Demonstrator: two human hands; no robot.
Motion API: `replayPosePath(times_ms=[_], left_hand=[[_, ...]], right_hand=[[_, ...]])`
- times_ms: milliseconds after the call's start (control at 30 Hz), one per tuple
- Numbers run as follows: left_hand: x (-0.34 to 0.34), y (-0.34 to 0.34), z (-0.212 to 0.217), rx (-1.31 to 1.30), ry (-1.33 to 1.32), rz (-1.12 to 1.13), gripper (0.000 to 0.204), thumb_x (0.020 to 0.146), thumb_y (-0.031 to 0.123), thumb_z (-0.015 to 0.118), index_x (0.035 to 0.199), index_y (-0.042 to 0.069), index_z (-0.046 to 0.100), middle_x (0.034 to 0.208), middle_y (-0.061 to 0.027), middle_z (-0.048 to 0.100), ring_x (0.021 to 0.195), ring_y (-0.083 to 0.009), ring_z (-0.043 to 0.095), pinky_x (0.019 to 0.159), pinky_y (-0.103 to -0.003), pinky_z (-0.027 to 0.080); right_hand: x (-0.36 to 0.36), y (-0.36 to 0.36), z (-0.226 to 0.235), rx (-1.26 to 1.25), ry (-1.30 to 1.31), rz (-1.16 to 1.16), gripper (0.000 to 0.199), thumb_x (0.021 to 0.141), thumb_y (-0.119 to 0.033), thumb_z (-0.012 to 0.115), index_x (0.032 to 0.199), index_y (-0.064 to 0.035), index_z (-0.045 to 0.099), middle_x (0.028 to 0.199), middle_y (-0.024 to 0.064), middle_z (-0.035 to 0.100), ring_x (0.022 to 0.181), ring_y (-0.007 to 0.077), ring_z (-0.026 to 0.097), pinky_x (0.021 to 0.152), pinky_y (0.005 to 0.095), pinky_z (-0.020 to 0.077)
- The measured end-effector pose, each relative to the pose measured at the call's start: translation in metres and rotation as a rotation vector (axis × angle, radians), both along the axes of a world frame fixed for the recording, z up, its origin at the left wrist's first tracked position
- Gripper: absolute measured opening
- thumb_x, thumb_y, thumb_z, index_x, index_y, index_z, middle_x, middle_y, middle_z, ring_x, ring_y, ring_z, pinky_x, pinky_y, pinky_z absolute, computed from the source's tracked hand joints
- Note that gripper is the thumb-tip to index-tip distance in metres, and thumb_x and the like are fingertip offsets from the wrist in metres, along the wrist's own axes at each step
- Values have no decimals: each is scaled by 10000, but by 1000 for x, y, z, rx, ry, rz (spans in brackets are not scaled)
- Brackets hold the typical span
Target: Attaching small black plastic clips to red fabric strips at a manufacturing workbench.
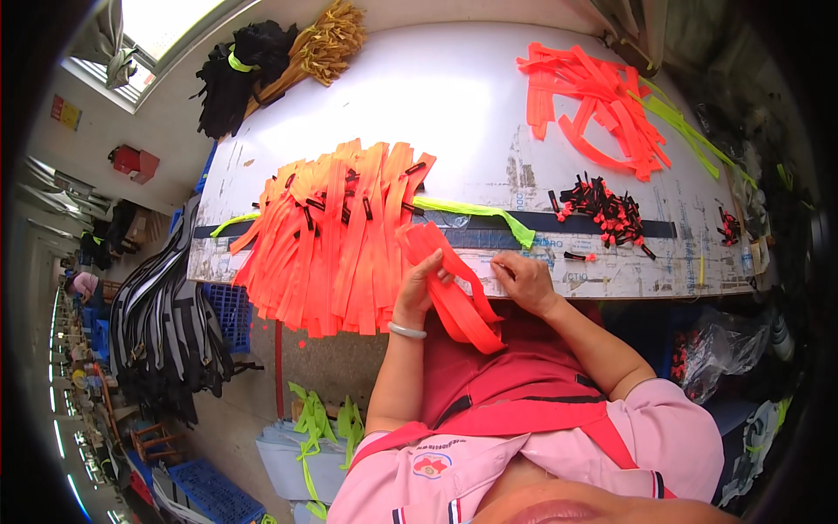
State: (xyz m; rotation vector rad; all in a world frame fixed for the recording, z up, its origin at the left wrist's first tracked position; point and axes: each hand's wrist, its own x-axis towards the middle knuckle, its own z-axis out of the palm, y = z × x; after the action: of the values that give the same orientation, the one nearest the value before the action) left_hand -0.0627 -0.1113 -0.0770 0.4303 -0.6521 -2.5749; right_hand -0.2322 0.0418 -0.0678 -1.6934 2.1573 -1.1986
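A looped bundle of bright orange fabric strips (454,301), like zipper tapes, is gripped in my left hand (421,284) at the table's front edge. It drapes down over my red apron. To the right, my right hand (526,278) is curled closed, fingertips together; whatever they hold, if anything, is too small to make out. Left of my hands, a broad pile of orange strips (336,244) hangs over the table edge, with small black tabs (367,208) lying on it or fixed to it. A yellow-green strip (480,210) stretches out from beneath the pile.
More orange strips (594,105) lie at the far right beside yellow-green strips (685,127). Black tabs with orange ends (602,210) are heaped right of my hands. Black and tan bundles (323,48) sit far left. Grey-black strips (161,306) hang at left, near a blue crate (214,491).
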Motion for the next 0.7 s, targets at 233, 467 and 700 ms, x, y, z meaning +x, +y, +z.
replayPosePath(times_ms=[233,467,700], left_hand=[[0,0,1,-10,4,-16,97,933,162,567,934,69,538,679,8,474,594,-93,458,558,-223,401],[1,-1,-2,18,7,-18,91,931,156,568,928,69,538,689,6,478,607,-91,461,566,-223,407],[0,0,0,-1,-5,-13,112,944,165,546,951,53,535,688,3,483,612,-91,459,578,-224,411]], right_hand=[[0,-1,1,-6,3,8,116,850,-165,612,891,-62,645,861,112,667,718,305,648,615,378,517],[1,-1,8,-15,1,15,116,851,-164,609,889,-59,641,855,111,666,715,305,647,613,379,515],[1,0,6,-9,10,18,119,850,-164,609,892,-58,643,861,107,666,721,298,647,618,370,516]])
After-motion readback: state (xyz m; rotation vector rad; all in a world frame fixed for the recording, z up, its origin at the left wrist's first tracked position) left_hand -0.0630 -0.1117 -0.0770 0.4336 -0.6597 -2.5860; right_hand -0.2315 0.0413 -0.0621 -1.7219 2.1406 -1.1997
